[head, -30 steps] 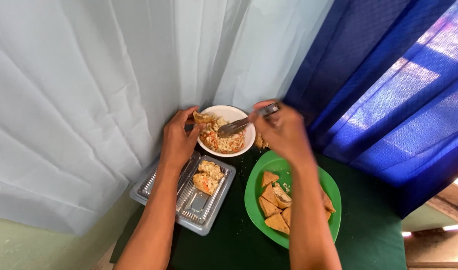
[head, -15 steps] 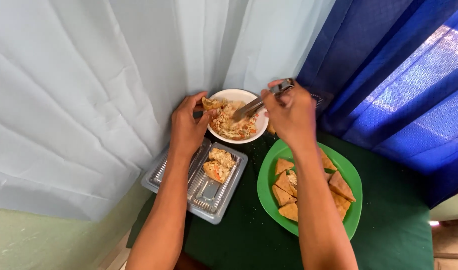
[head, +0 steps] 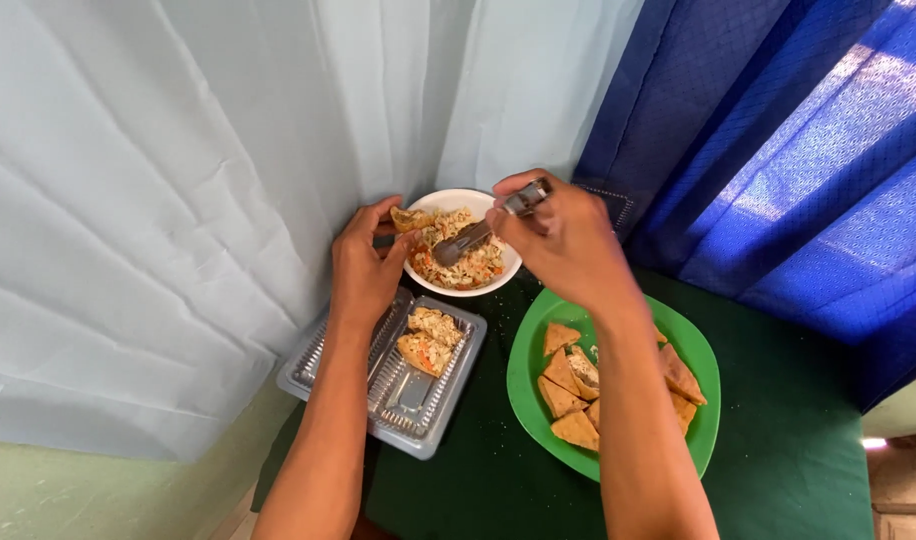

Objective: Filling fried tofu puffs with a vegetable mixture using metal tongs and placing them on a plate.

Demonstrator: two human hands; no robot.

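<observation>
My left hand (head: 366, 268) holds a small golden pastry shell (head: 412, 217) over the left rim of a white bowl (head: 499, 276) filled with a chopped orange and pale mixture. My right hand (head: 563, 235) grips a metal spoon (head: 475, 236) whose tip rests in that filling. Below the bowl lies a clear plastic tray (head: 403, 395) with two filled pastries (head: 428, 340) in it. A green plate (head: 703, 410) with several triangular pastry pieces (head: 570, 385) sits under my right forearm.
All of this rests on a small table with a dark green cloth (head: 788, 460). A pale curtain (head: 178, 200) hangs at the left and back, and a blue curtain (head: 778, 140) at the right.
The view has shifted, so the table sits further right and lower. The spoon tip has dipped deeper into the bowl's filling; my left hand still holds the shell at the rim.
</observation>
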